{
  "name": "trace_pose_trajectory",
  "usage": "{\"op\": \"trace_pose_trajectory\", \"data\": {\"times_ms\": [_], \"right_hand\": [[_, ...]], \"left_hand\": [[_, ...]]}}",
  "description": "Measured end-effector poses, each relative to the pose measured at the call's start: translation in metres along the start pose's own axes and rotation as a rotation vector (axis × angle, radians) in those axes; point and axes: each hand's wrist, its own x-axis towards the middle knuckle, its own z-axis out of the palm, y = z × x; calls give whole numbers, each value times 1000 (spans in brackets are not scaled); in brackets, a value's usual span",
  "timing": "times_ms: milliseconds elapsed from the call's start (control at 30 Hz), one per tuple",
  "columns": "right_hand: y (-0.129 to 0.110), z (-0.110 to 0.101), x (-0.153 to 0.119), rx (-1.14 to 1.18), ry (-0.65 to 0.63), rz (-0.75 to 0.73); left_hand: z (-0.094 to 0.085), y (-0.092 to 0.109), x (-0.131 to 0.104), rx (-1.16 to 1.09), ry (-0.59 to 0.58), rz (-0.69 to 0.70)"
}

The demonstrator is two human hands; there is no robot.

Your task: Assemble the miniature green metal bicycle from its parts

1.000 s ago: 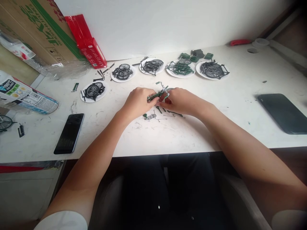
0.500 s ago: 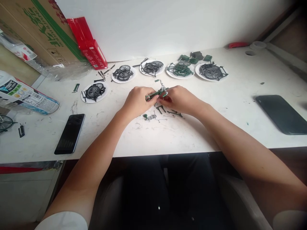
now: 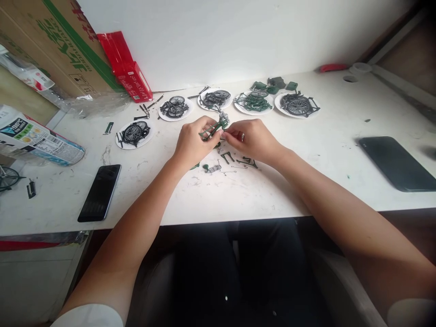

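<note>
My left hand is closed on a green miniature bicycle frame, held tilted above the table. Silver handlebars stand at the frame's upper end, slightly blurred. Close against the frame's right side, the thumb and fingers of my right hand are pinched together; whatever lies between them is too small to make out. Below the hands lie loose bicycle parts: a green fork-shaped piece, another green piece, a silver rack, a small green saddle and thin wire pieces.
Paper plates hold black bicycle parts and green ones along the back. Green and dark pieces lie behind them. A phone, a carton and a red box are left; a dark tray is right.
The bicycle frame has turned in my left hand, so its handlebars point more upward and away. My right fingers have shifted off the handlebar area to lower beside the frame. The view shifted slightly.
</note>
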Motion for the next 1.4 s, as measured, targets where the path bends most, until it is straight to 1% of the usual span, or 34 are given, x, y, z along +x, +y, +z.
{"op": "trace_pose_trajectory", "data": {"times_ms": [100, 233, 367, 500, 700, 900, 1067, 1200, 1400], "right_hand": [[-1, 0, 0, 29, 37, 8], [-3, -2, 1, 51, 60, 15], [-5, -2, 1, 46, 78, 7], [-4, 2, 1, 77, 67, 1], [-4, 5, 1, 134, 54, 11], [-10, 4, 0, 160, 41, 45], [-12, 3, 0, 163, 93, 99], [-11, 4, 0, 181, 116, 94], [-8, 6, 0, 180, 90, 85]], "left_hand": [[3, -4, 1, -103, 23, -33], [6, -8, 3, -230, 3, -75], [8, -10, 6, -346, -6, -153], [8, -10, 7, -419, -25, -200], [11, -15, 6, -493, -23, -254], [14, -18, 6, -498, 7, -281], [13, -16, 6, -480, 18, -277], [12, -15, 5, -468, 12, -278], [13, -15, 4, -487, 1, -297]]}}
